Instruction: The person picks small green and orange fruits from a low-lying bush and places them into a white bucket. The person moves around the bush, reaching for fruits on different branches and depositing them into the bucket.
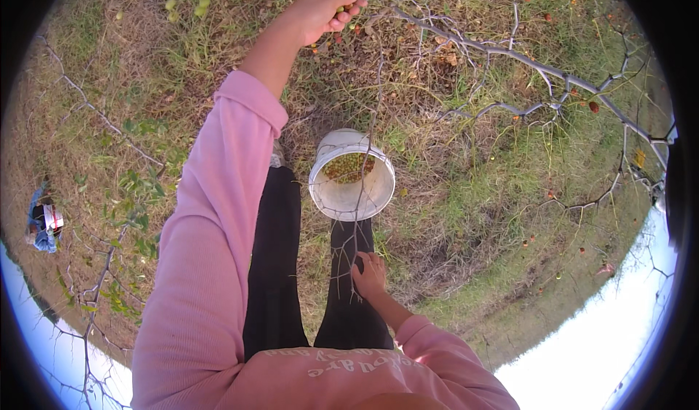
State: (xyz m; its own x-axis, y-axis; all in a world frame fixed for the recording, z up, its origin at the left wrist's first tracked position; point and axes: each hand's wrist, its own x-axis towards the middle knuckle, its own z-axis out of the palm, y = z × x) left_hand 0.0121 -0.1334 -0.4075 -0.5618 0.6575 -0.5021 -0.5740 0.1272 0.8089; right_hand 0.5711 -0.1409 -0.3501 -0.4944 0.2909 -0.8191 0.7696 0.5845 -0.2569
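Observation:
My left hand (331, 14) reaches to the top of the view, its fingers curled around small green and reddish-brown fruits, close to a thin twig. Lower down, my right hand (371, 273) has its thumb and fingers around a thin thorny twig (357, 213), in front of my dark trouser leg. This twig runs up across a white plastic bucket (349, 205) on the ground. Green, yellow and reddish-brown small round fruits (349, 168) lie inside the bucket. More green fruits (202, 7) show at the upper left.
A thick bare grey branch (508, 54) with thorny side twigs spans the upper right. Leafy twigs (136, 186) stand at the left. Dry and green grass (469, 208) covers the ground. Another person (43, 224) in blue is far off at the left edge.

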